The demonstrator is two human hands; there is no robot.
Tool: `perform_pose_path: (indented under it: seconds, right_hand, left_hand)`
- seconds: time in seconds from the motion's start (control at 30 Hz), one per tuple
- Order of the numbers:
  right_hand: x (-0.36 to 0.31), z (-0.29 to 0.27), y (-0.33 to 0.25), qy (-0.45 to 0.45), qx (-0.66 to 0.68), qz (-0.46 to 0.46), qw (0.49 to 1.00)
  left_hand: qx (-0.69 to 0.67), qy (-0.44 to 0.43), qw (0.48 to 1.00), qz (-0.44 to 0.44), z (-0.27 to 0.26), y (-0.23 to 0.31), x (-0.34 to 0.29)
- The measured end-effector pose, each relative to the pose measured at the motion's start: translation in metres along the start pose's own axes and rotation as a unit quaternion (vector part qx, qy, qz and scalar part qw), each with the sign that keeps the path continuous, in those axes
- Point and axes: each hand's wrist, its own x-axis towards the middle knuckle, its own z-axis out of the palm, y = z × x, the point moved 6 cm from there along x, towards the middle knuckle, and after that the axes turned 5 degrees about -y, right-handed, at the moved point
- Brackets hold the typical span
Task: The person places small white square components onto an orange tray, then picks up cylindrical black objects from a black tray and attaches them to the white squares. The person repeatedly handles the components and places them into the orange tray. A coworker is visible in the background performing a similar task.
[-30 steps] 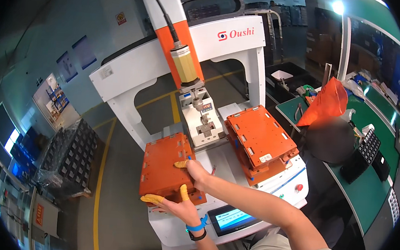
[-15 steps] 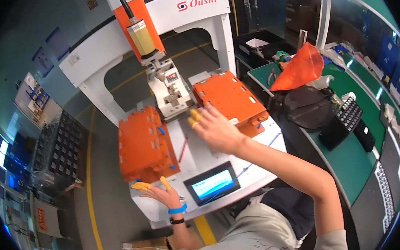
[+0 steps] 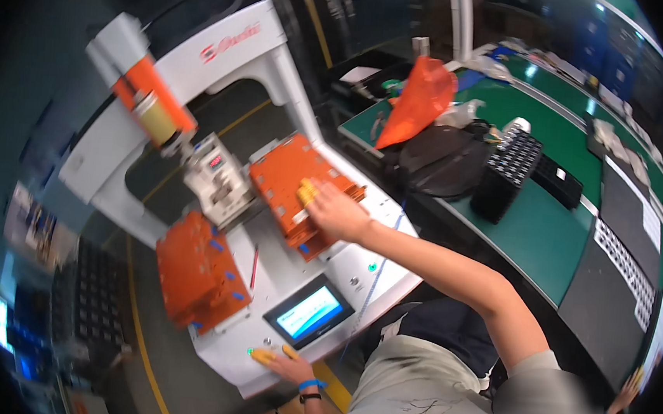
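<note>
My left hand [image 3: 291, 368], with yellow finger covers and a blue wristband, lies by the front left corner of the white machine base. Its fingers are stretched out at a green-lit button [image 3: 251, 352], with no held object in sight. My right hand [image 3: 340, 215], also with yellow-covered fingertips, reaches over the right orange fixture box [image 3: 283, 174]. Its fingers are extended on or just above the top; contact is unclear. The left orange fixture box [image 3: 194, 270] stands nearer my left hand. Between the boxes sits a pale metal-and-white feeder unit [image 3: 219, 182], under the orange and white machine head [image 3: 146, 87].
A lit display [image 3: 309, 314] and a red stick [image 3: 254, 267] are on the machine base. Another green-lit button [image 3: 372, 267] is near its right edge. The green bench [image 3: 524, 234] at right holds an orange bag [image 3: 417, 105] and black trays [image 3: 509, 174]. Another person's hand [image 3: 625, 392] shows far right.
The view has turned, shifting the machine leftward in the picture. My right hand has moved from beside the feeder onto or over the right box. My left hand has come to the button.
</note>
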Motion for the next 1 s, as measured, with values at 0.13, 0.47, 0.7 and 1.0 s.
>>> perform_pose_path:
  seconds: [0.13,0.47,0.7,1.0]
  right_hand:
    - [0.013,0.0,0.0,0.023,-0.114,-0.047,0.992]
    - [0.067,-0.065,0.007,-0.213,-0.06,-0.138,0.965]
    - [0.018,-0.146,-0.05,-0.114,0.026,-0.147,0.982]
    - [-0.041,-0.127,-0.083,-0.045,-0.097,-0.107,0.988]
  left_hand:
    - [0.048,-0.036,0.997,-0.054,-0.005,0.012,0.005]
    - [-0.337,0.028,0.941,0.028,-0.055,0.11,0.043]
    - [-0.878,-0.224,0.423,0.029,-0.068,0.276,0.095]
    - [-0.832,-0.216,0.485,-0.164,-0.066,0.276,0.11]
